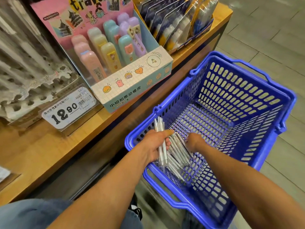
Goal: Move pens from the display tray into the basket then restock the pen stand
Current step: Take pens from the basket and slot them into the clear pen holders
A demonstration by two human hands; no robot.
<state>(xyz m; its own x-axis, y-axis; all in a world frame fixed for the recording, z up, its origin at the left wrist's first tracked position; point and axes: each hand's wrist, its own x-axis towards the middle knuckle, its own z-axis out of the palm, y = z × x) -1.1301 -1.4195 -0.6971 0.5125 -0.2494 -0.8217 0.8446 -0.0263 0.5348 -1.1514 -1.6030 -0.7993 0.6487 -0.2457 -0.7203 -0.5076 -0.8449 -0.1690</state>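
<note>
Left hand (pixel 156 144) is gripping a bundle of white pens (pixel 160 146) — fingers curled round the shafts, thumb lying along the top, the bundle standing near upright over the near-left corner of the basket (pixel 267 129). Exact count in the bundle cannot be told; several, at least four tips showing at the top.

Right hand (pixel 194 142) is reaching down into the loose pens (pixel 178 156) lying in the basket, at 3 o'clock from the left hand. Its fingers are hidden behind the wrist and pens — whether it is holding any cannot be told.

One blue slotted basket, sitting on the floor beside the wooden shelf (pixel 41 156). The loose pens are heaped in its near-left corner, too overlapped to count.

At 11 o'clock from the hands, a price tag (pixel 69 109) is reading "12.90". At 12 o'clock, a display box (pixel 132 83) of pastel erasers is showing "travel" on its pink backing card and "小纽扣推动橡皮" on its front. At 10 o'clock, a blurred pen stand (pixel 28 80) with honeycomb holes.
</note>
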